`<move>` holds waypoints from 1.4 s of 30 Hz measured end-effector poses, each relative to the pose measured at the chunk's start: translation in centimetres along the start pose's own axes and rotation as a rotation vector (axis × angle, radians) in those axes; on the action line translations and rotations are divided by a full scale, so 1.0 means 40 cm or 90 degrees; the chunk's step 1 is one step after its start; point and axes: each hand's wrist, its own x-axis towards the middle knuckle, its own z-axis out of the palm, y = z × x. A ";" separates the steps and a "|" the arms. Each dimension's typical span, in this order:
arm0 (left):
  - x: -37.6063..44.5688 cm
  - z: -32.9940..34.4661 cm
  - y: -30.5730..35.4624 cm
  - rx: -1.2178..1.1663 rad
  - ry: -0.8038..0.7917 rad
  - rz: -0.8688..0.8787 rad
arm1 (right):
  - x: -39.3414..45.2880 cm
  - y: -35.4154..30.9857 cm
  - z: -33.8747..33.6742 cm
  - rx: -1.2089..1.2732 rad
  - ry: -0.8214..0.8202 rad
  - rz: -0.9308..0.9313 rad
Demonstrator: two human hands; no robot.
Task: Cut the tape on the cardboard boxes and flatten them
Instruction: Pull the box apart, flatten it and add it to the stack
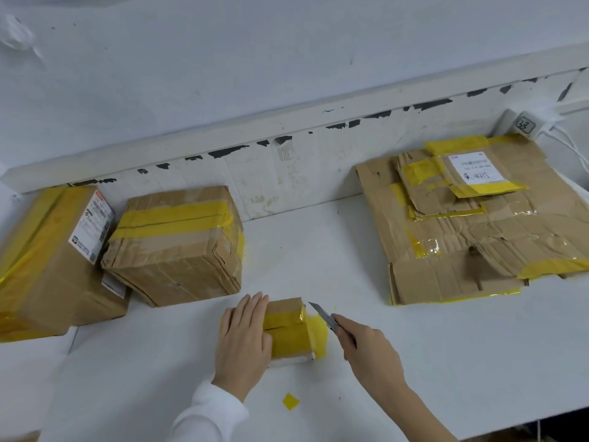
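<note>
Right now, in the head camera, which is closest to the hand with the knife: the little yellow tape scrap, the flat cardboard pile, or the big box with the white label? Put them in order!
From the right hand:
1. Yellow tape scrap, lower left on the table.
2. Flat cardboard pile, up and right, by the wall.
3. Big labelled box, far left.

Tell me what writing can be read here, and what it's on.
"35" or similar: handwritten on the grey tag by the wall, uncertain.
Handwriting and print on the white label atop the flattened cardboard: too blurred.
Print on the label on the left box: too small.
</note>
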 end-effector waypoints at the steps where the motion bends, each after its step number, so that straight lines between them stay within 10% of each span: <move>1: 0.002 -0.001 0.000 -0.008 -0.011 -0.020 | 0.004 -0.002 0.000 -0.006 -0.001 0.003; 42: 0.018 0.041 0.001 0.005 -0.094 -0.109 | -0.089 0.037 0.026 -0.298 -0.099 -0.016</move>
